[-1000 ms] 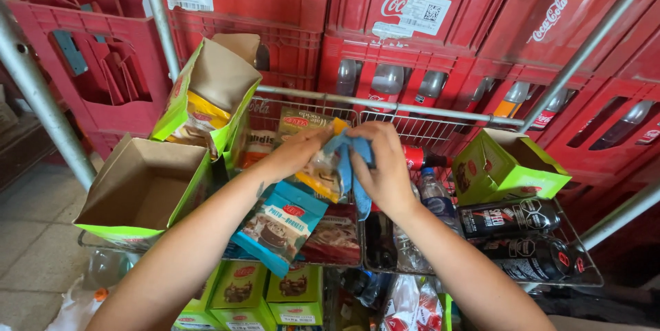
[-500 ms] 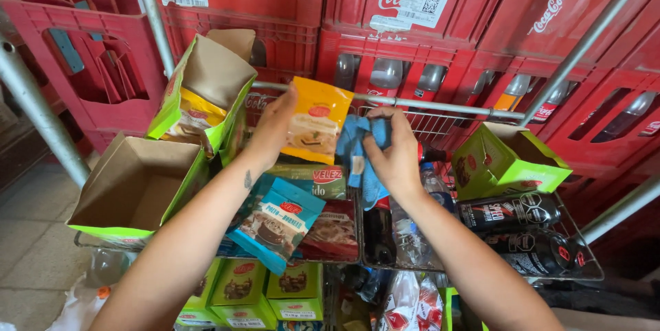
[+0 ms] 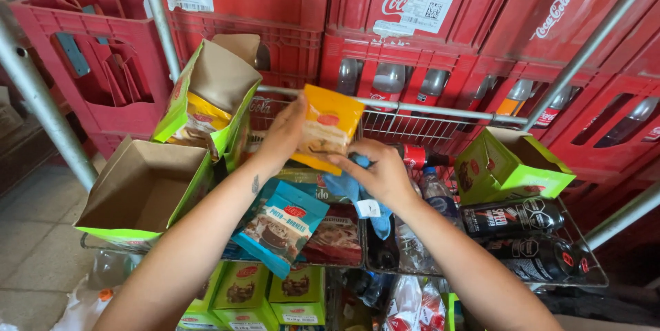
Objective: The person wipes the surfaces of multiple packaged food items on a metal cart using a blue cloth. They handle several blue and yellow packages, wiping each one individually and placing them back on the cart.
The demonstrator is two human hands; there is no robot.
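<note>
Both hands hold the orange packet (image 3: 328,129) above the wire rack (image 3: 412,121): the left hand (image 3: 285,135) grips its left edge, while the right hand (image 3: 375,173) pinches its lower corner with a blue cloth (image 3: 350,190) tucked underneath. The step looks like wiping; next calls for a steady grip.

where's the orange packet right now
In the head view the orange packet is up near centre, held between the left hand and right hand, in front of the red crates and above the blue packet.
</note>
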